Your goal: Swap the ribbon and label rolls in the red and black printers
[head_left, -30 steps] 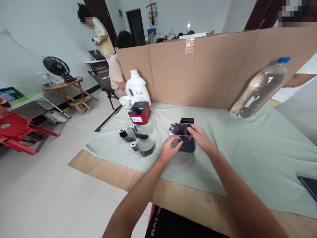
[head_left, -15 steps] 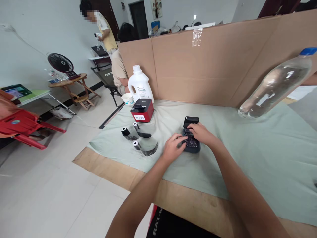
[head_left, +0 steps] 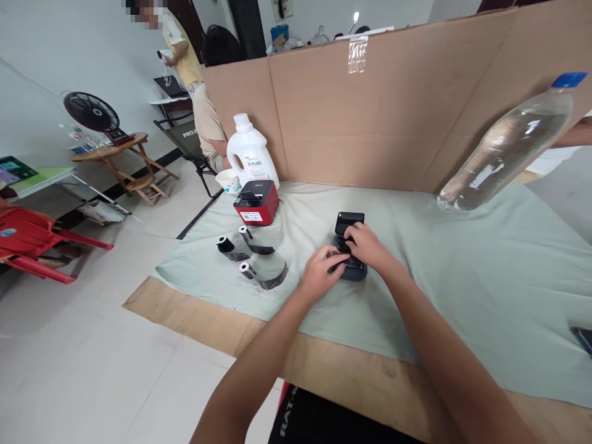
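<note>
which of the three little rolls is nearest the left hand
The front roll, closest to the cloth's near edge, its dark strip curving toward the left hand. The other two stand farther back, nearer the red box.

On the cloth-covered wooden counter (head_left: 490, 277), a black plastic flip-lid device (head_left: 350, 222) sits before me. Left of it lie three black film rolls (head_left: 226, 244); behind them, a red-and-black boxy device (head_left: 256, 202). A white plastic jug (head_left: 253, 154) stands behind that.
</note>
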`<action>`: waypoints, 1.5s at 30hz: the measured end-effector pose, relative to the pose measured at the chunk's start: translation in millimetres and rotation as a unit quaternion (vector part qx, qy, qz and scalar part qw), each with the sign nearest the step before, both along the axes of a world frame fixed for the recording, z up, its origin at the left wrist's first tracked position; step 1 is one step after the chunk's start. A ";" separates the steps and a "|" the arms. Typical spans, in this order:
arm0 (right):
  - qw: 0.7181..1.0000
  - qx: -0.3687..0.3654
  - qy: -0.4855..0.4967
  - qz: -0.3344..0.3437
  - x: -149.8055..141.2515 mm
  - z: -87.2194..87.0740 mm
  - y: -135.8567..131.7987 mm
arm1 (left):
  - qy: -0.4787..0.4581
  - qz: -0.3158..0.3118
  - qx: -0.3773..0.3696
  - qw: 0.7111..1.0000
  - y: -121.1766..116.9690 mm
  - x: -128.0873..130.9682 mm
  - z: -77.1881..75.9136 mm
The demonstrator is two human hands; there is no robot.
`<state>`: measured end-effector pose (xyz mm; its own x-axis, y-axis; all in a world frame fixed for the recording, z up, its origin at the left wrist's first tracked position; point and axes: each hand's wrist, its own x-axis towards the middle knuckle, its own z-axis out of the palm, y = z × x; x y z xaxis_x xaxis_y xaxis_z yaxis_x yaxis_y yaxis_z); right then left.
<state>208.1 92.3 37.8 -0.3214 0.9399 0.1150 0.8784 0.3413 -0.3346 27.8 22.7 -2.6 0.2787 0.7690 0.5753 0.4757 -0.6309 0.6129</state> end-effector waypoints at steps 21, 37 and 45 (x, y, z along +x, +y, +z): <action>0.983 -0.105 0.126 0.078 31.4 38.2 -14.1 | -0.006 -0.073 -0.009 0.997 1.4 -11.2 -1.0; 0.939 -0.284 0.186 -0.047 33.5 15.8 5.5 | -0.004 0.050 -0.146 0.988 7.1 -2.6 2.3; 0.929 -0.287 0.214 -0.094 29.2 24.5 -1.7 | 0.043 0.040 -0.090 0.994 9.6 -8.1 -0.6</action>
<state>237.3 90.6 62.3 -0.1852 0.9210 -0.3426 0.6496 -0.1468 -0.7459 19.8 32.3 -3.2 0.2546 0.8788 0.4035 0.5761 -0.4730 0.6667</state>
